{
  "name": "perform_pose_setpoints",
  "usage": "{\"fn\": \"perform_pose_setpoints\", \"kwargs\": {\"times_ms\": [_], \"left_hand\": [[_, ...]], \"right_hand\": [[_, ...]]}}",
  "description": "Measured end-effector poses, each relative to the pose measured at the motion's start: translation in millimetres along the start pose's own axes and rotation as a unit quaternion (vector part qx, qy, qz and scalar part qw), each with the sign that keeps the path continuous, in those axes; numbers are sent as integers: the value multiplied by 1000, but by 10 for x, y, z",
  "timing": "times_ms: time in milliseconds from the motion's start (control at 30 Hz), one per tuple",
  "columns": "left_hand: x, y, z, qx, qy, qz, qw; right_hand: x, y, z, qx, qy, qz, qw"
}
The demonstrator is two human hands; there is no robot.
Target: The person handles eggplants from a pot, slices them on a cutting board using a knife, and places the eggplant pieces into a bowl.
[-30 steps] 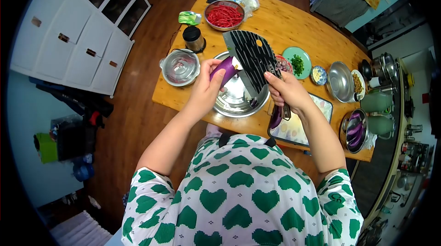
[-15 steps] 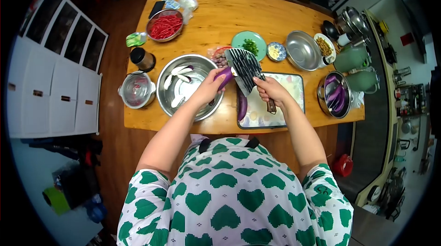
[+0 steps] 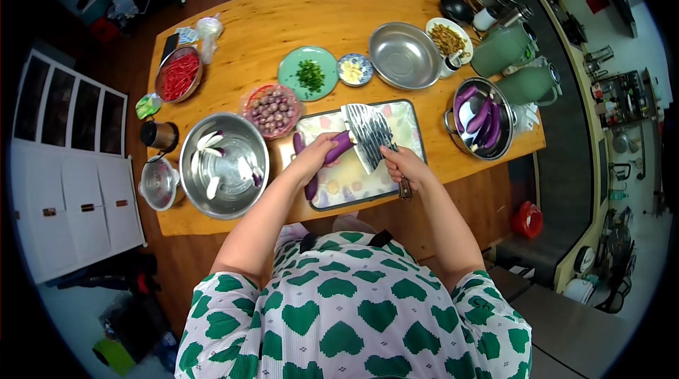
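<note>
My left hand [image 3: 316, 158] is wrapped around a purple eggplant [image 3: 342, 146], with its cut end pointing right. My right hand [image 3: 408, 165] grips the dark handle of a wide cleaver [image 3: 366, 135], whose blade is against or very near that end; contact is not clear. Both are above the patterned cutting board [image 3: 346, 184]. Another eggplant [image 3: 311, 188] lies along the board's left edge, partly hidden by my left hand. To the left, a large steel basin [image 3: 189, 184] holds several cut eggplant pieces [image 3: 210, 141] showing white flesh.
Behind the board are a basket of small purple-skinned bulbs [image 3: 272, 112], a green plate [image 3: 288, 71] with chopped greens, a small dish [image 3: 355, 69] and a steel bowl [image 3: 403, 57]. A pot of eggplants [image 3: 484, 121] stands right. Red chilies [image 3: 180, 76] fill a bowl at far left.
My view has turned, so the table sits further left. Both hands moved from beside the basin to over the board, still holding eggplant and cleaver. More cut pieces show in the basin.
</note>
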State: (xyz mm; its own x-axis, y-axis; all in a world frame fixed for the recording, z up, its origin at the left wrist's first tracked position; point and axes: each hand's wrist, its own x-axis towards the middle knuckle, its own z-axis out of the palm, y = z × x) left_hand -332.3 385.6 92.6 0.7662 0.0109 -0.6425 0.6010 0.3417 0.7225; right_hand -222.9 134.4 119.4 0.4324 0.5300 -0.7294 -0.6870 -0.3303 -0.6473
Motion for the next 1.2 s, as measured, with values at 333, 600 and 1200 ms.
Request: {"fn": "perform_pose_setpoints", "kwargs": {"times_ms": [333,600,1200], "left_hand": [[676,-210,168,51,71,131,988],[1498,-107,-109,285,237,344,863],[786,223,85,-109,334,261,899]], "right_hand": [[548,50,-288,-19,59,-55,997],[1337,-271,-331,-141,125,-157,969],[923,-364,-94,-417,281,-364,784]]}}
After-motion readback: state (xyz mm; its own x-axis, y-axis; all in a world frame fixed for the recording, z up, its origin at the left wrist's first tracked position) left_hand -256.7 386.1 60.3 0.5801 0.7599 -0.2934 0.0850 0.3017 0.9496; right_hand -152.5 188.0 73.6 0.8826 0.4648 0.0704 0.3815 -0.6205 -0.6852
